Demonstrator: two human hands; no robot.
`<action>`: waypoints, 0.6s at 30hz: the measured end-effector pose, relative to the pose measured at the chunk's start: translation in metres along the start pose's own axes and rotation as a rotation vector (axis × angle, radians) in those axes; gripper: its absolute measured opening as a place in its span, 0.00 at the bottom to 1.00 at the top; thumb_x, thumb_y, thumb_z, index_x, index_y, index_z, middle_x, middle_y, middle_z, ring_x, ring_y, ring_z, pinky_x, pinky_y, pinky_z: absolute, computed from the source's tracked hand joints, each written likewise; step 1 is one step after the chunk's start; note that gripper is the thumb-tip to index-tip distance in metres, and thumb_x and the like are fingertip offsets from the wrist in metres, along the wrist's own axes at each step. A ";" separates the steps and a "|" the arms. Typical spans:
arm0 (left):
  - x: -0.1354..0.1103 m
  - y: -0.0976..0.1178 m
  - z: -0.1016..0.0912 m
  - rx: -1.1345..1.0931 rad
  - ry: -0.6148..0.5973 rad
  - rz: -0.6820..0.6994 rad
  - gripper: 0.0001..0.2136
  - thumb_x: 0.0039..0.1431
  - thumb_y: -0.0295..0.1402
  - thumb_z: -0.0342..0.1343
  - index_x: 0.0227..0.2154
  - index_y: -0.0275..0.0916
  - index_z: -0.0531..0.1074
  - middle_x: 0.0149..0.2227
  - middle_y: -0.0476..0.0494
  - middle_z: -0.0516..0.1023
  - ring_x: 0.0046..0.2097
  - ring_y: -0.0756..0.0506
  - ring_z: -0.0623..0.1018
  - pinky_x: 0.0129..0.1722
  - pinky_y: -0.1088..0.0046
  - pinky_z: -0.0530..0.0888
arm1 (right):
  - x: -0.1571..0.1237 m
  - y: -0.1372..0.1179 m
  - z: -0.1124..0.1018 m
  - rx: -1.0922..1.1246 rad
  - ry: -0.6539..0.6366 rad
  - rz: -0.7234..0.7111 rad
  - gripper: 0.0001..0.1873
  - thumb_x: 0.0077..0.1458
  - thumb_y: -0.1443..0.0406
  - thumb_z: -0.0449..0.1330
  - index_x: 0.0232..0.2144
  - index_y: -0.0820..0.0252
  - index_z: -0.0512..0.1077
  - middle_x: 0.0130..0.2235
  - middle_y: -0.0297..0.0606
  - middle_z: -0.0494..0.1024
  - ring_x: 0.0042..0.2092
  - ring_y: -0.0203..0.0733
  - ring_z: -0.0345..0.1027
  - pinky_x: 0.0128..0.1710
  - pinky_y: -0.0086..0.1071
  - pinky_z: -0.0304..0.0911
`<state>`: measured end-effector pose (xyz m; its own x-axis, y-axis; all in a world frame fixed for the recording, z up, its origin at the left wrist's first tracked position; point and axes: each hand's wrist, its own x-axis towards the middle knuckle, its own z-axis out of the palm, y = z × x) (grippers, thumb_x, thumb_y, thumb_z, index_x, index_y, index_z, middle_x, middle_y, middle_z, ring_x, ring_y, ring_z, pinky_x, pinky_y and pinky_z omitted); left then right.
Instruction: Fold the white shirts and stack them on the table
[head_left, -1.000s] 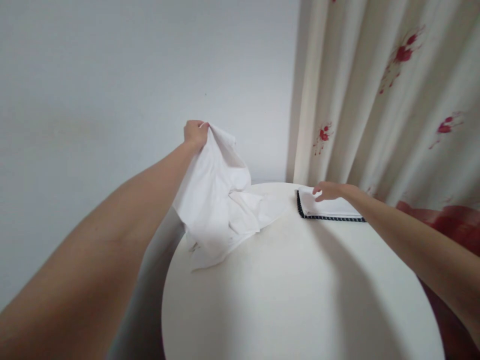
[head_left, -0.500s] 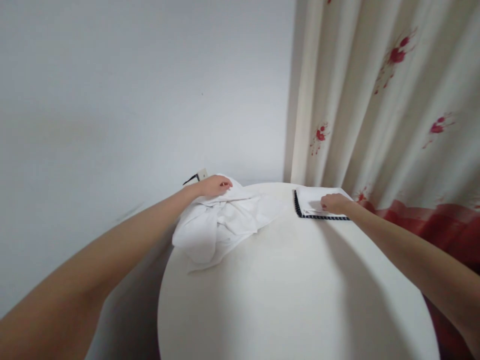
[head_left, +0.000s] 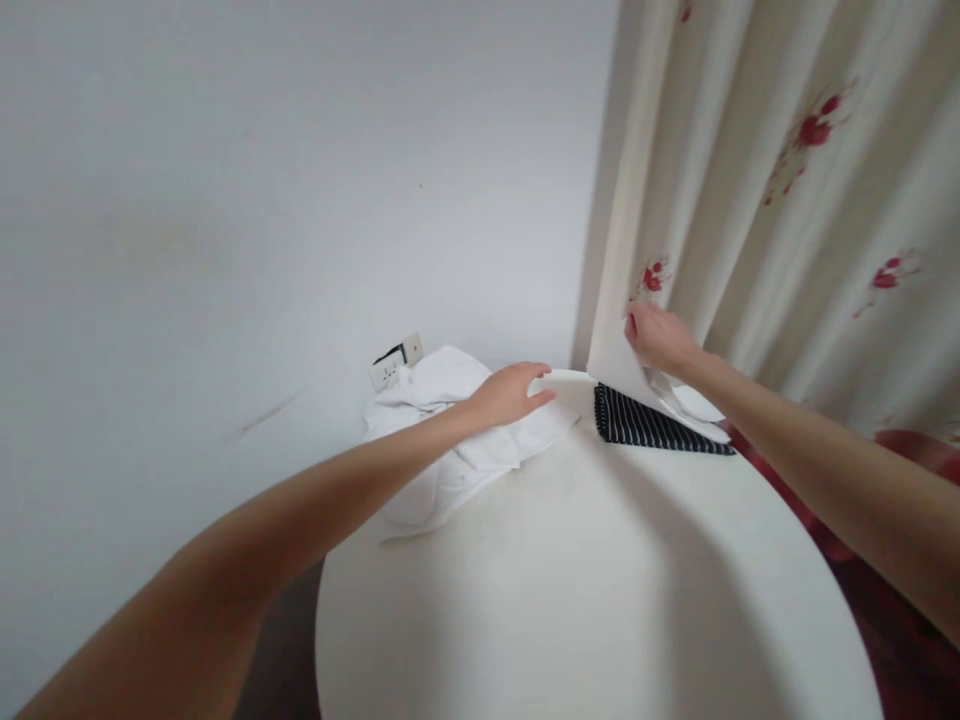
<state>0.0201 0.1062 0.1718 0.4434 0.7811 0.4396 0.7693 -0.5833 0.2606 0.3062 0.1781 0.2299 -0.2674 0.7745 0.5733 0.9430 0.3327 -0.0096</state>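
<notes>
My right hand [head_left: 661, 338] is closed on the corner of a folded white cloth [head_left: 624, 362] and holds it raised. The rest of that cloth hangs over a black cloth with thin white stripes [head_left: 645, 420], lying flat at the table's far right. My left hand [head_left: 511, 394] is stretched out with thumb and fingers apart and nothing between them. It hovers above a crumpled white cloth [head_left: 480, 455] heaped at the table's far left, partly hidden by my left forearm.
All the cloths lie on a round white table [head_left: 570, 590]. Behind it is a white wall with a socket [head_left: 388, 370] and a dark plug beside the heap. A cream curtain [head_left: 720, 200] with red flowers hangs close behind on the right.
My right hand has lifted the folded white cloth's corner, baring the striped cloth beneath. My left hand has moved right, off the crumpled cloth's far edge, and its fingers have spread.
</notes>
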 end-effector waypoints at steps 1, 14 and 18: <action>0.005 0.015 0.008 -0.080 0.011 -0.039 0.24 0.63 0.47 0.56 0.57 0.39 0.70 0.55 0.37 0.77 0.54 0.39 0.77 0.54 0.65 0.70 | 0.004 -0.010 -0.010 0.001 0.000 0.013 0.14 0.67 0.65 0.46 0.45 0.67 0.68 0.42 0.57 0.77 0.42 0.53 0.72 0.41 0.37 0.61; 0.017 0.037 0.012 -0.017 0.206 -0.125 0.07 0.59 0.25 0.50 0.29 0.41 0.70 0.30 0.44 0.77 0.34 0.43 0.76 0.37 0.68 0.70 | 0.008 -0.041 -0.068 0.156 -0.001 -0.053 0.10 0.66 0.65 0.51 0.43 0.64 0.70 0.42 0.55 0.79 0.46 0.55 0.72 0.47 0.39 0.63; 0.024 0.017 -0.025 0.013 0.389 -0.135 0.10 0.65 0.24 0.44 0.37 0.38 0.71 0.37 0.41 0.77 0.40 0.42 0.76 0.42 0.67 0.70 | 0.010 -0.030 -0.076 0.110 -0.054 -0.051 0.09 0.63 0.68 0.52 0.39 0.63 0.73 0.41 0.53 0.79 0.45 0.54 0.72 0.47 0.38 0.63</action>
<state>0.0325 0.1090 0.2083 0.1333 0.7063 0.6952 0.8156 -0.4767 0.3279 0.2901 0.1349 0.2976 -0.3280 0.7819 0.5301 0.9012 0.4272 -0.0725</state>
